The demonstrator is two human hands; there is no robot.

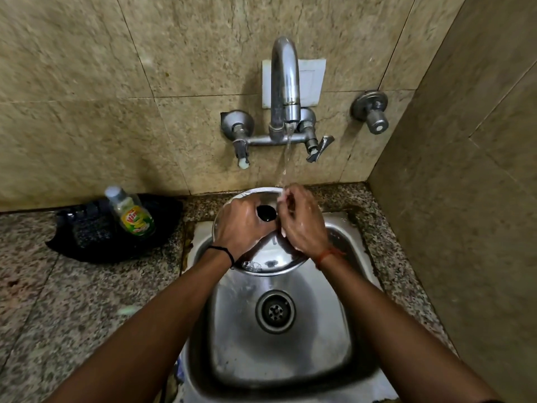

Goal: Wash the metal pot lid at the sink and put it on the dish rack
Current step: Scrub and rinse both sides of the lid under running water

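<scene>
The left hand (242,225) is curled around the black knob (266,213) at the centre of a round, shiny metal pot lid (267,260), gripping it from the nine o'clock side. The right hand (302,219) lies over the lid's three o'clock side with its fingers bent; whether they pinch the rim or only rub it cannot be told. The lid is held tilted above the far part of a square stainless steel sink (232,344), its upper edge toward twelve o'clock and its lower edge nearer the person.

A thin stream of water (286,158) falls from a curved chrome wall tap (284,82) at twelve o'clock and lands on the fingertips (283,196) of the right hand at the top of the lid. The round drain (275,311) sits in the sink's middle, at six o'clock from the lid.

At nine o'clock from the lid, on the speckled granite counter (58,315), a clear bottle of green dish liquid with a yellow and red label (132,212) lies in a black plastic tray (96,245). A dark thread band (225,253) circles the left wrist and a reddish thread (328,255) the right. Beige marbled tiles (87,97) cover the wall behind.
</scene>
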